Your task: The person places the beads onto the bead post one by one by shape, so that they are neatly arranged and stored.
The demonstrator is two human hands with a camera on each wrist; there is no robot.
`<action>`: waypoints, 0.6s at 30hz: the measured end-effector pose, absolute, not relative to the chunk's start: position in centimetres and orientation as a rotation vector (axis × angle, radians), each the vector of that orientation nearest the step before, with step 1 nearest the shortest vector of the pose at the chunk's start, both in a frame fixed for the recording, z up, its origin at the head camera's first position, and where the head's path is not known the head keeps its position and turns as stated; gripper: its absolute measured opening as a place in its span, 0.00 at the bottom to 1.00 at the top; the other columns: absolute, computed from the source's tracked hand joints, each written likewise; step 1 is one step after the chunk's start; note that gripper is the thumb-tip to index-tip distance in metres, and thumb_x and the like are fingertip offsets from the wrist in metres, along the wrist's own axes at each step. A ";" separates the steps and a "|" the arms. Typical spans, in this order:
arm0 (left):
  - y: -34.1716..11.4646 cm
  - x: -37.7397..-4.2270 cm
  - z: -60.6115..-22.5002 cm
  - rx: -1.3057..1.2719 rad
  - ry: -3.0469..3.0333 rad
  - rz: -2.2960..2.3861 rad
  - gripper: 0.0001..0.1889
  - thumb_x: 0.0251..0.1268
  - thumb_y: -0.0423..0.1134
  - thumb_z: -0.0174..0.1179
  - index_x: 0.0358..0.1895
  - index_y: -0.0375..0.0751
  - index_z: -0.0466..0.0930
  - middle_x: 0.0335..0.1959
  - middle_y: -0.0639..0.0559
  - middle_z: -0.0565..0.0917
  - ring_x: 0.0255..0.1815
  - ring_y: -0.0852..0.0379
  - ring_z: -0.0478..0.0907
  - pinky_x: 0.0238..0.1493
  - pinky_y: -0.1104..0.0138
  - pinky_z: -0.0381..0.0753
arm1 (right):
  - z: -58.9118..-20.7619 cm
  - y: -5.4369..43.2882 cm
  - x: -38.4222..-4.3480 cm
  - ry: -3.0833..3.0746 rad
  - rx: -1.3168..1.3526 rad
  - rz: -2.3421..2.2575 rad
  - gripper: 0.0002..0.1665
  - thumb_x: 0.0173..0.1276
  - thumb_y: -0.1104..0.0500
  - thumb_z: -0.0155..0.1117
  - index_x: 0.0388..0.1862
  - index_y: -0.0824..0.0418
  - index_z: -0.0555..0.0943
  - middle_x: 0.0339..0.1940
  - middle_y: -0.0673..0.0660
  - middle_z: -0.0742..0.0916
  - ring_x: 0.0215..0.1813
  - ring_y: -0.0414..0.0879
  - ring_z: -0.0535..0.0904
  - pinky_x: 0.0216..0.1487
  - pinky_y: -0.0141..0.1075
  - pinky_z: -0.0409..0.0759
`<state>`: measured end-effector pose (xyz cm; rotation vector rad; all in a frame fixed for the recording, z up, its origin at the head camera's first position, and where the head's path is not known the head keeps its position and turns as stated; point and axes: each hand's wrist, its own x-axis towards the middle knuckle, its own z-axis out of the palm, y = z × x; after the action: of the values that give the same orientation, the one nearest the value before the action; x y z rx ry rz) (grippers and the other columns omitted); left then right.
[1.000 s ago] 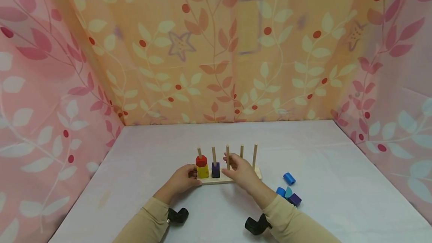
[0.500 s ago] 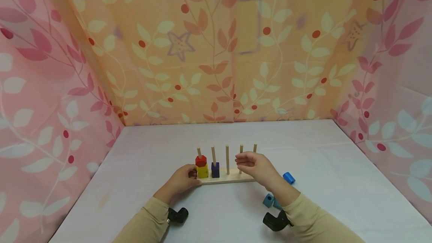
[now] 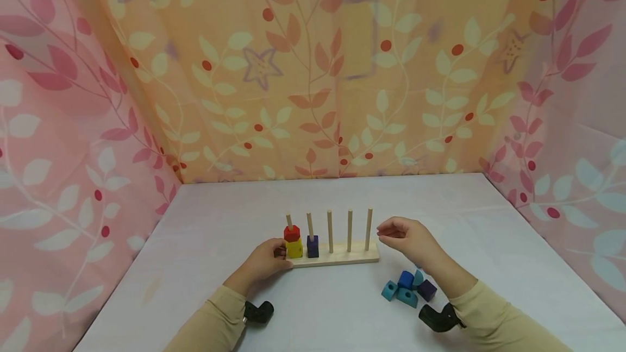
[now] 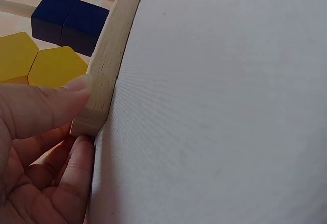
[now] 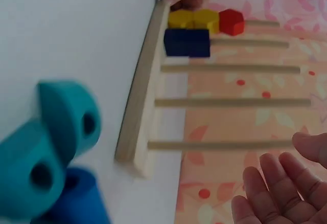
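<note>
My left hand (image 3: 266, 257) grips the left end of a wooden peg stand (image 3: 337, 257), its thumb on the base edge in the left wrist view. The stand has several upright pegs. Yellow hexagonal blocks (image 4: 56, 66) with a red block (image 3: 292, 233) on top sit on the leftmost peg. Dark blue blocks (image 3: 312, 246) are on the second peg, and the other pegs are bare. Just right of the last peg, my right hand (image 3: 403, 237) hovers with relaxed fingers. Nothing is in it in the right wrist view, where its palm shows.
Loose blocks lie right of the stand, below my right hand: teal half-round ones (image 3: 407, 297), a blue cylinder (image 3: 406, 279) and a purple cube (image 3: 427, 290). A white cloth (image 3: 220, 205) covers the table. Patterned curtains (image 3: 313, 96) hang at the back and sides.
My right hand has moved rightward from the third peg to beyond the last one. Loose blocks that its forearm covered now show. My left hand stays at the stand's end.
</note>
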<state>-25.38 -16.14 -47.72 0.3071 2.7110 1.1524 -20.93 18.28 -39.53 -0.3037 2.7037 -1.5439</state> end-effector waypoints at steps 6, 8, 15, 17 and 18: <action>-16.1 -25.3 -47.6 0.305 2.710 1.150 0.23 0.49 0.38 0.68 0.51 0.41 0.75 0.39 0.53 0.76 0.42 0.54 0.71 0.51 0.55 0.71 | -40.3 21.2 -20.7 2.787 -0.254 -1.422 0.12 0.60 0.56 0.65 0.41 0.59 0.80 0.36 0.53 0.84 0.40 0.45 0.80 0.42 0.38 0.79; -16.1 -25.3 -47.6 0.308 2.707 1.158 0.23 0.49 0.37 0.68 0.51 0.41 0.75 0.40 0.52 0.76 0.42 0.54 0.71 0.51 0.55 0.71 | -40.7 22.1 -20.7 2.803 -0.253 -1.377 0.13 0.59 0.54 0.65 0.41 0.59 0.80 0.36 0.52 0.84 0.39 0.44 0.79 0.41 0.35 0.79; -16.2 -25.5 -47.8 0.308 2.707 1.151 0.22 0.48 0.37 0.69 0.49 0.41 0.75 0.39 0.53 0.76 0.42 0.55 0.71 0.51 0.55 0.71 | -42.3 24.4 -20.6 2.824 -0.261 -1.221 0.15 0.56 0.56 0.68 0.41 0.61 0.79 0.31 0.50 0.82 0.35 0.44 0.77 0.37 0.30 0.78; -16.2 -25.5 -47.8 0.301 2.707 1.147 0.22 0.48 0.37 0.69 0.50 0.41 0.75 0.39 0.53 0.76 0.42 0.55 0.71 0.51 0.55 0.71 | -42.6 24.8 -20.5 2.811 -0.252 -1.182 0.14 0.55 0.57 0.69 0.40 0.60 0.79 0.30 0.50 0.81 0.34 0.43 0.76 0.36 0.29 0.78; -16.2 -25.5 -47.8 0.292 2.704 1.150 0.22 0.48 0.37 0.68 0.50 0.42 0.75 0.39 0.53 0.76 0.42 0.55 0.71 0.51 0.55 0.71 | -42.8 25.0 -20.4 2.804 -0.249 -1.165 0.14 0.55 0.57 0.69 0.39 0.59 0.79 0.30 0.49 0.81 0.34 0.43 0.75 0.36 0.29 0.77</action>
<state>-25.51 -16.18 -47.79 0.2916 2.7044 1.1495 -20.38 25.04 -42.75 -0.2488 2.8043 -1.1653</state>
